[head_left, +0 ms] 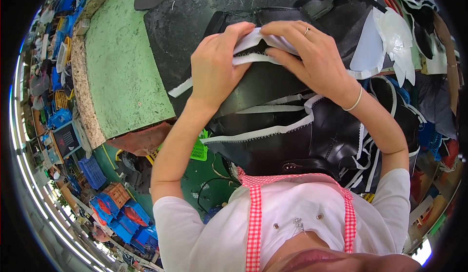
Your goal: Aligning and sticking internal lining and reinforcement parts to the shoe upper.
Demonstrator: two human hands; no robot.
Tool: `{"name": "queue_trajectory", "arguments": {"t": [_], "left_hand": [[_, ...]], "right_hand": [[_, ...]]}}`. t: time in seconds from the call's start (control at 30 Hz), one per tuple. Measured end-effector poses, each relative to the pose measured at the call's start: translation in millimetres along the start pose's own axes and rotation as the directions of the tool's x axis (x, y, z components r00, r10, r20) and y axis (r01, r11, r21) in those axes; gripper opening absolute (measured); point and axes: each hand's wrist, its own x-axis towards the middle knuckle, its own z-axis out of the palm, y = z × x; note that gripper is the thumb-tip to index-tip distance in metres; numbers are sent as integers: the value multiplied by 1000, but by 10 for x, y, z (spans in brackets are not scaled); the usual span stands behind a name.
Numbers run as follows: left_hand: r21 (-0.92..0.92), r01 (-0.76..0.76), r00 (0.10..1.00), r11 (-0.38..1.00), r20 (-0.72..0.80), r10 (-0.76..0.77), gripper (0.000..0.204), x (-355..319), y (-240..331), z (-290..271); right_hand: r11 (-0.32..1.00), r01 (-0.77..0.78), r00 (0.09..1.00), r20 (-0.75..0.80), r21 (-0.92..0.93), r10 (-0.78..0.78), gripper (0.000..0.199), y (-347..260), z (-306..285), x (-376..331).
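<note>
Both my hands are over the dark work surface, holding a black leather-like piece (258, 46) edged with white tape (254, 58). My left hand (213, 64) is closed on the edging, its thumb beneath and fingers on top. From the other side my right hand (314, 57) pinches the same piece, with its fingers over the upper white edge and its thumb at the lower one. Zigzag stitching runs along the tape between them. Under my wrists, against my apron, hang more black pieces (292, 152) with white zigzag-stitched borders.
A worn green tabletop (122, 67) lies left of the black sheet (178, 33). White cut pieces (390, 35) rest at the right. Below the table's left side are a bright green basket (199, 147), a blue crate (92, 172) and several blue bins (124, 228).
</note>
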Motion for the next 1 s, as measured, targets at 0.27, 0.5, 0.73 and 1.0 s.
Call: {"name": "queue_trajectory", "arguments": {"t": [0.27,0.5,0.73,1.0], "left_hand": [[153,-178,981,972,98,164,22,55,-138,-103],[181,-343,911,922,301,281,37,-21,-77,-183],[268,-323,928,908,278,249,36,-100,3,-102],[287,-312,940,905,231,251,16,-105,14,-31]], "right_hand": [[996,43,994,99,-78,-35,18,31,-85,8],[995,95,942,319,28,-99,24,22,-343,-38],[620,-763,607,530,181,592,22,238,-439,849],[426,-885,388,800,185,458,35,549,-141,905]]}}
